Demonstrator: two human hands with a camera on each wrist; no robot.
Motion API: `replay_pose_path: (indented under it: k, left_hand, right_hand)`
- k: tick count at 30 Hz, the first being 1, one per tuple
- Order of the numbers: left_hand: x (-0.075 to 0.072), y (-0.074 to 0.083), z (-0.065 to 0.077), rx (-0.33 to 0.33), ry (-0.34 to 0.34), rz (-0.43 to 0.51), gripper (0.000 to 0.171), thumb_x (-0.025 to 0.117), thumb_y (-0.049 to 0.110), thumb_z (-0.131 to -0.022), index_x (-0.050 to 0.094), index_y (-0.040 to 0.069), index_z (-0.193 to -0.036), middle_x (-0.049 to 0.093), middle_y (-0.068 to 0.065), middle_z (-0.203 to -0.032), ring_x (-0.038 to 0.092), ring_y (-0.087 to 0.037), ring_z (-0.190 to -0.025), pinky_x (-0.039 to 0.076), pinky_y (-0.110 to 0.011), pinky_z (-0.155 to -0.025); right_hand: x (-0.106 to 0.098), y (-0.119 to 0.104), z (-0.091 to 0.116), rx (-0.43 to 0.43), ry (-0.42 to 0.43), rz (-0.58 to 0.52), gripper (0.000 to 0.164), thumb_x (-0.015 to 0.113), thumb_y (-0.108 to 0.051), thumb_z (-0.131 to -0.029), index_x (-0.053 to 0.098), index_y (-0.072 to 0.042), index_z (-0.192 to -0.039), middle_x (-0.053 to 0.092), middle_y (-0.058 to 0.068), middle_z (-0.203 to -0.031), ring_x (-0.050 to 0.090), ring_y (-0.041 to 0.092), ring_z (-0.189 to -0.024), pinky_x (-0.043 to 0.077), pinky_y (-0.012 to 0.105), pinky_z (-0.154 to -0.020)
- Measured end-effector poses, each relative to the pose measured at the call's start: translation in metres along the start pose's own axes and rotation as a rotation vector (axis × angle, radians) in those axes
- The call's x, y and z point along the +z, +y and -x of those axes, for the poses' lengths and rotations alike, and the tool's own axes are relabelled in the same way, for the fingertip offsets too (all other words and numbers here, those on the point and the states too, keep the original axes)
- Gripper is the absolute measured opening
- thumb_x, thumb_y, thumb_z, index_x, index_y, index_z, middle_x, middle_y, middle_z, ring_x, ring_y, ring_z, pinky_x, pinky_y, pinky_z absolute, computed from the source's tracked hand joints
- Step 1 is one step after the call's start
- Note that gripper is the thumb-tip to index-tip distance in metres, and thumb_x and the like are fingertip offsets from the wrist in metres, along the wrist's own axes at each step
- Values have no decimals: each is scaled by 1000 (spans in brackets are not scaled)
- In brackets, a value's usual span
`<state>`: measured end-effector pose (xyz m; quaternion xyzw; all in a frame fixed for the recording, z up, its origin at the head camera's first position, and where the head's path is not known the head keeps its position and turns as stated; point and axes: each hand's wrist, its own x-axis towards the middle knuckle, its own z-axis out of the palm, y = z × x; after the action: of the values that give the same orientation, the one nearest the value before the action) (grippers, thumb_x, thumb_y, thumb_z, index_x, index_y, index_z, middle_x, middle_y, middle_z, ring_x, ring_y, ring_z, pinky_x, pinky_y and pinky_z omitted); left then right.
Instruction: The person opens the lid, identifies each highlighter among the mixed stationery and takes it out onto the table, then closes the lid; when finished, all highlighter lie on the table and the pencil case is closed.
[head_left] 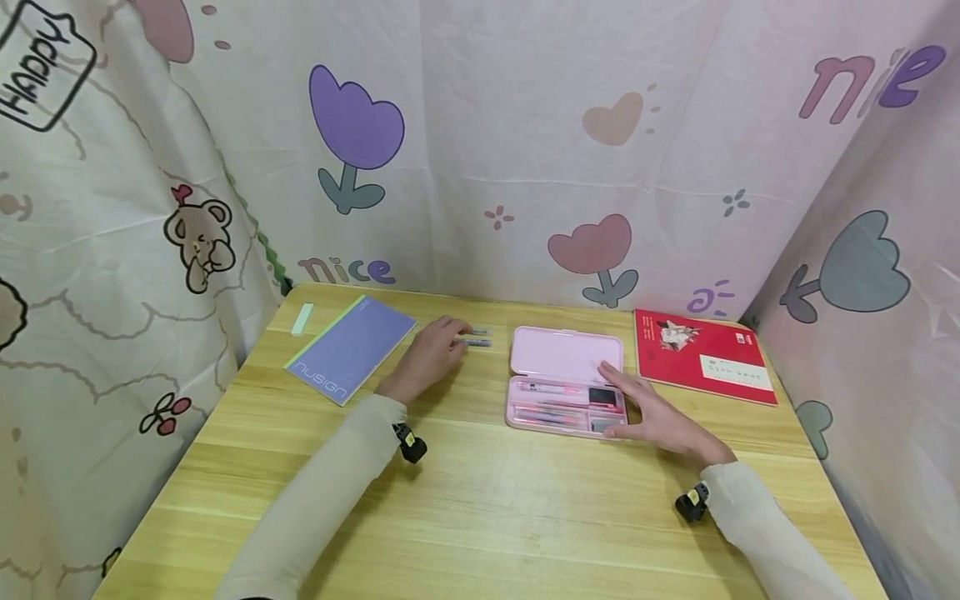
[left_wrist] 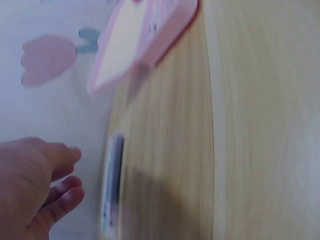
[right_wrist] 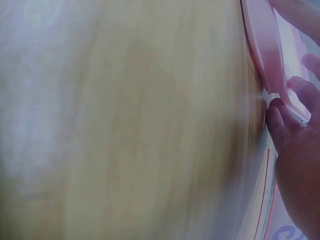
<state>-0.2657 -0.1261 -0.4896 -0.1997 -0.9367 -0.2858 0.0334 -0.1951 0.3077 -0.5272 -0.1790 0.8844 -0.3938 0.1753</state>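
Note:
A pink pencil case (head_left: 566,354) lies unfolded on the table, its lid tilted back. Pens, a dark rectangular piece and a grey piece fill its compartments. My right hand (head_left: 658,417) rests at the case's right side, fingers spread, with a fingertip by the lid and the thumb by the front corner. In the right wrist view, its fingers (right_wrist: 302,92) reach the case's pink edge (right_wrist: 265,45). Left of the case, two slim pens (head_left: 478,342) lie on the table. My left hand (head_left: 431,357) is beside them; the left wrist view shows its fingers loosely bent, apart from the pens (left_wrist: 114,175).
A blue-purple notebook (head_left: 351,348) lies left of my left hand, with a pale green strip (head_left: 302,319) beyond it. To the right of the case is a red notebook (head_left: 701,357). A printed curtain (head_left: 480,150) stands behind the wooden table (head_left: 510,517).

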Motion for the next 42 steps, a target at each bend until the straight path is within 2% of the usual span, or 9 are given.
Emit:
replay_pose_path:
  k: [5, 11, 15, 19, 27, 35, 37, 39, 42]
  left_hand:
    - [7, 23, -2, 158, -166, 35, 24, 68, 12, -109, 72, 6, -132, 75, -9, -126, 71, -22, -114, 61, -39, -101]
    - [19, 44, 8, 312, -365, 81, 18, 68, 13, -109, 77, 10, -124, 75, -1, -118, 67, -15, -104, 59, -31, -94]
    - [28, 50, 13, 403, -437, 57, 13, 70, 11, -107, 78, 11, -117, 76, -1, -112, 66, -13, -99, 58, -26, -91]
    - [35, 51, 17, 446, -476, 19, 12, 71, 12, -107, 80, 12, -115, 77, 1, -107, 64, -7, -94, 57, -19, -90]
    - [40, 57, 24, 484, -460, -82, 9, 71, 19, -108, 78, 14, -111, 73, 4, -100, 61, -7, -90, 56, -19, -89]
    - [46, 71, 29, 416, -397, -176, 15, 66, 11, -107, 73, 15, -95, 59, 6, -80, 50, -8, -75, 46, -21, -74]
    - [47, 73, 31, 393, -381, -166, 17, 65, 7, -106, 74, 15, -93, 57, 6, -78, 48, -8, -73, 44, -22, -72]
    - [46, 75, 34, 354, -369, -124, 17, 65, 6, -106, 77, 14, -97, 63, 6, -81, 51, -8, -75, 47, -22, -74]
    - [45, 74, 38, 290, -353, -46, 15, 67, 9, -107, 81, 13, -107, 75, 4, -96, 60, -7, -84, 54, -23, -83]
  right_hand:
    - [0, 0, 0, 12, 0, -11, 108, 88, -43, -91, 18, -44, -174, 10, -2, -185, 9, 44, -167, 19, 87, -120]
    - [0, 1, 0, 17, -1, -14, 108, 88, -44, -91, 18, -46, -174, 10, -1, -185, 9, 44, -167, 19, 88, -120]
    - [1, 1, 0, 15, -1, -18, 108, 88, -44, -91, 19, -46, -174, 10, -2, -185, 9, 44, -167, 19, 88, -120]
    - [1, 2, 0, 19, -2, -25, 107, 87, -44, -92, 18, -46, -174, 10, -2, -185, 9, 44, -167, 19, 88, -120]
    - [1, 1, 0, 8, 0, -31, 109, 88, -42, -91, 19, -44, -174, 10, -1, -185, 9, 44, -167, 18, 88, -120]
    - [1, 2, 0, 3, 2, -15, 108, 87, -43, -92, 18, -44, -174, 10, 1, -185, 9, 45, -167, 19, 87, -120]
    - [1, 2, 0, -5, 2, -7, 107, 87, -42, -93, 18, -42, -175, 10, 2, -185, 9, 46, -166, 19, 88, -120]
    - [1, 2, 0, -10, 1, -2, 105, 86, -41, -94, 19, -41, -175, 10, 3, -185, 9, 47, -166, 18, 88, -120]
    - [1, 1, 1, -6, 2, -3, 104, 86, -40, -94, 20, -42, -174, 10, 2, -185, 8, 47, -166, 18, 88, -120]
